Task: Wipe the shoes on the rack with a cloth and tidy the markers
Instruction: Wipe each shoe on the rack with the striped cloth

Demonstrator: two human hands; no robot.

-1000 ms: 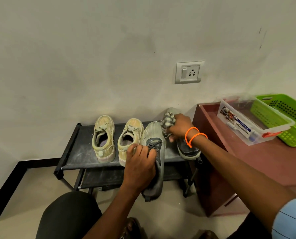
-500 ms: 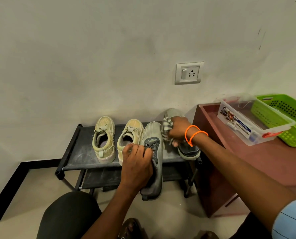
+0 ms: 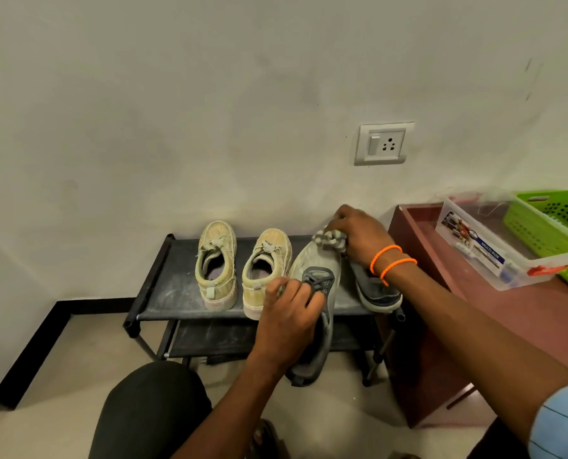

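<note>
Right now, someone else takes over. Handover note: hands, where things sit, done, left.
Left hand grips the grey shoe by its laced middle, heel hanging off the rack front.
Right hand holds the bunched cloth on that shoe's toe.
The grey shoe's mate lies right of it on the top shelf; two beige shoes stand to the left.
Done: cannot tell which shoes are already wiped.
Left: finish wiping. No loose markers in view; clear box and green basket sit on the red-brown table.

Second grey shoe (image 3: pixel 377 288) toe behind right wrist; green basket (image 3: pixel 551 226) cut off right.
</note>
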